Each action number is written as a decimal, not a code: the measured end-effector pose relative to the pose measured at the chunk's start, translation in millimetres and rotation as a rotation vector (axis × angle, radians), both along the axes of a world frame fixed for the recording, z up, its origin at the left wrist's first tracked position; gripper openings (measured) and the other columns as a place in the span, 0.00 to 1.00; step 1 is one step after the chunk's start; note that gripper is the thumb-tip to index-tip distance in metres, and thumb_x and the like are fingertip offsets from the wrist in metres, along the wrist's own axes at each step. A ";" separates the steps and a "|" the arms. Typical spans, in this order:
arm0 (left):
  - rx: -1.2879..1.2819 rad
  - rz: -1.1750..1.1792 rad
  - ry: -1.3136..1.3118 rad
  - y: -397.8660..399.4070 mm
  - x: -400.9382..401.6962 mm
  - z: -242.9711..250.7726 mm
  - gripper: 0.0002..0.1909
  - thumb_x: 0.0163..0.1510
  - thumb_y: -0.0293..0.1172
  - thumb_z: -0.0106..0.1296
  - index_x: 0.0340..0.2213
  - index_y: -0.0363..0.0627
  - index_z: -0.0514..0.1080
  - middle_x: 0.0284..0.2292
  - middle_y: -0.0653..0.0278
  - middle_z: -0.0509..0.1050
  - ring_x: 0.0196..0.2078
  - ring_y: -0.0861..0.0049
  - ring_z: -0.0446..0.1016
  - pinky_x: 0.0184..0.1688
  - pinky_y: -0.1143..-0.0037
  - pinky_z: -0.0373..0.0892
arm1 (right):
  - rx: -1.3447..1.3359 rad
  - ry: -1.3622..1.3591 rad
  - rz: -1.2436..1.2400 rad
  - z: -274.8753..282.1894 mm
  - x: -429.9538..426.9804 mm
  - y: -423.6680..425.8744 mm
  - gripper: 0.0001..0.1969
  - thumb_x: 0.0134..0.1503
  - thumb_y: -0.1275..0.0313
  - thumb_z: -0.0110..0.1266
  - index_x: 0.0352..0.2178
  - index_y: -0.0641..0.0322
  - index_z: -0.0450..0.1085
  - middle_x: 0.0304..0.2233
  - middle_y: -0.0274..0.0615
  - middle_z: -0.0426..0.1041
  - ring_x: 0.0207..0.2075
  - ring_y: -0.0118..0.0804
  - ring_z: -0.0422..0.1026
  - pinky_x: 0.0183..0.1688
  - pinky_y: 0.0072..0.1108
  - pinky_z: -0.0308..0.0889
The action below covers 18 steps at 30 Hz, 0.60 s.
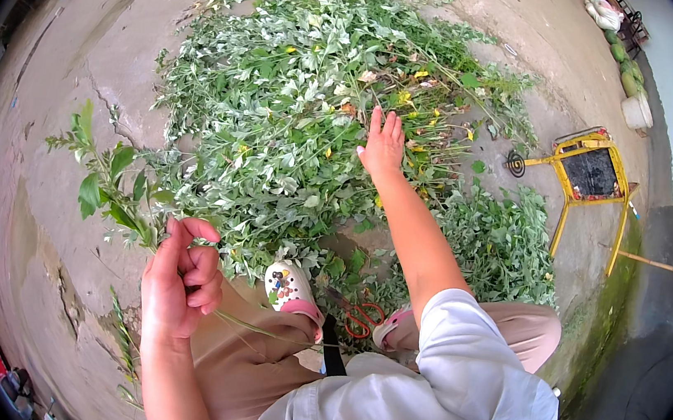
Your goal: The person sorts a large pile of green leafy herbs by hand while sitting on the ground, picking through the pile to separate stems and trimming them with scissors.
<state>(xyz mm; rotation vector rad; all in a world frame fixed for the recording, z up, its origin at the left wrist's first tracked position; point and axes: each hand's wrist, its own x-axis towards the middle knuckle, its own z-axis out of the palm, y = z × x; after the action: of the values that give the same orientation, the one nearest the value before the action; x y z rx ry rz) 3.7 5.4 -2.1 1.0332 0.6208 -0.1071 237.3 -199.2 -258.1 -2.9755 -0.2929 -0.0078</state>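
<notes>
My left hand is closed around a small bunch of leafy green stems, held up at the left with the leaves pointing away from me and thin stalks trailing behind. My right hand reaches out over a wide pile of cut leafy plants, at the stem side where yellow leaves and bare stalks lie. Its fingers are slightly apart; whether the fingertips touch a stem cannot be told. Scissors with orange handles lie on the ground between my feet, their blades partly among leaves.
A smaller leafy heap lies by my right knee. Beyond it stands a yellow metal-framed stool with a dark coil beside it. Green gourds or melons and a white bucket line the wall. Loose stems lie at the left.
</notes>
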 end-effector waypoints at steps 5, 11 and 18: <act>-0.026 -0.026 0.006 2.9 -1.4 -1.2 0.21 0.56 0.48 0.27 0.30 0.43 0.62 0.10 0.75 0.46 0.08 0.88 0.44 0.10 0.84 0.45 | 0.285 0.154 -0.219 -6.0 27.1 -22.1 0.20 0.48 0.76 0.43 0.46 0.64 0.58 0.34 0.54 0.69 0.37 0.48 0.68 0.37 0.31 0.64; -0.040 0.039 -0.035 15.4 -12.6 -1.2 0.18 0.56 0.47 0.30 0.29 0.45 0.61 0.12 0.74 0.51 0.10 0.89 0.45 0.11 0.85 0.42 | 0.885 -0.091 -0.080 49.3 -57.0 -58.8 0.14 0.51 0.74 0.42 0.41 0.64 0.61 0.28 0.46 0.70 0.27 0.38 0.68 0.31 0.24 0.61; -0.033 0.009 -0.122 18.7 -14.9 1.8 0.19 0.56 0.46 0.30 0.30 0.43 0.62 0.13 0.74 0.53 0.10 0.90 0.45 0.11 0.86 0.41 | 1.227 0.677 -0.171 47.3 -218.7 -131.3 0.13 0.55 0.66 0.40 0.35 0.65 0.64 0.22 0.38 0.68 0.20 0.28 0.67 0.26 0.19 0.63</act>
<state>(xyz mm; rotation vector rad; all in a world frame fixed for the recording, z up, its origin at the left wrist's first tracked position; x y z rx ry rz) -11.2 24.2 -0.3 0.9977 0.5112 -0.0459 18.6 -330.5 -210.9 -1.6397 0.0653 0.5584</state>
